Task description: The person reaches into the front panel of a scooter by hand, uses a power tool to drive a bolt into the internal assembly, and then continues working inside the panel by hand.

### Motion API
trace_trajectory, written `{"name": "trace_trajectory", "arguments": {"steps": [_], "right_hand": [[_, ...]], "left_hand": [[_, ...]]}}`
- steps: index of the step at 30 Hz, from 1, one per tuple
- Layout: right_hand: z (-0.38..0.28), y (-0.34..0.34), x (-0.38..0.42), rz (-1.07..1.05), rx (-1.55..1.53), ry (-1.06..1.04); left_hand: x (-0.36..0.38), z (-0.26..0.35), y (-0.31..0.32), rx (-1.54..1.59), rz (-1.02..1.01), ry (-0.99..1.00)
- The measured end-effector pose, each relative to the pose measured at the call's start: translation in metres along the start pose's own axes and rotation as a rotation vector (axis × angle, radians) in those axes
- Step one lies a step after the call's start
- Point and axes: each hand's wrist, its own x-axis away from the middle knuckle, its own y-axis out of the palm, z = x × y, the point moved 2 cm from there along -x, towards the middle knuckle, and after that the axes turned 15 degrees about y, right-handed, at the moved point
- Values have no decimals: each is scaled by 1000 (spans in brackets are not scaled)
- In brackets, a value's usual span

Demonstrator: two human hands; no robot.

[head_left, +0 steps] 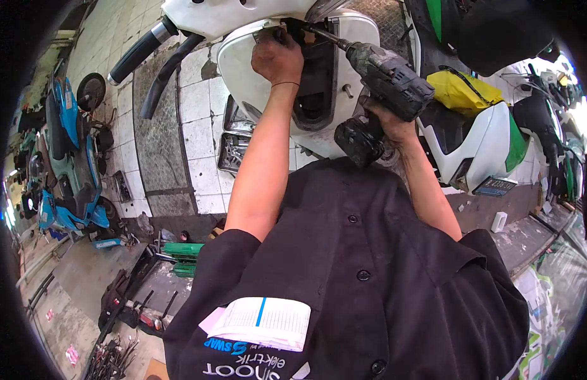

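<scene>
My right hand [394, 123] is wrapped round the grip of a dark, worn cordless drill [391, 79]. Its battery pack [358, 140] hangs at the lower left. A long bit [324, 33] reaches from the drill up and left into the top of the opening in a white scooter panel [362, 38]. Near the bit's tip, my left hand [277, 58] is closed at the upper edge of that dark opening [313, 79]. What its fingers hold, if anything, is hidden. A metal bolt or peg [348, 90] sticks out at the panel's right side.
A handlebar grip [141, 52] juts out at upper left. Open tool trays [233, 151] lie on the tiles below the panel. To the right stands a white and green scooter [477, 139] with a yellow bag [461, 90]. A blue scooter [68, 152] is at far left.
</scene>
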Motion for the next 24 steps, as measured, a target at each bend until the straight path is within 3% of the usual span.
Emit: {"name": "trace_trajectory", "arguments": {"steps": [3,5,8,12,15,21,24], "right_hand": [[0,-3,-2,-20,133,-81],[2,-3,-3,-170,2,0],[10,-4,-11,-216,-9,118],[-8,-9,-6,-188,92,49],[-7,-14,-12,-248,33,124],[3,-16,-21,-211,137,-44],[1,-20,-23,-222,16,103]], "left_hand": [[1,0,2,-157,-70,12],[0,0,1,-136,-97,15],[-3,-1,1,-91,-114,15],[0,-1,3,-101,-98,28],[-1,-2,5,-167,-114,7],[-8,5,-10,-81,-102,-9],[-9,7,-14,-46,-113,-16]]}}
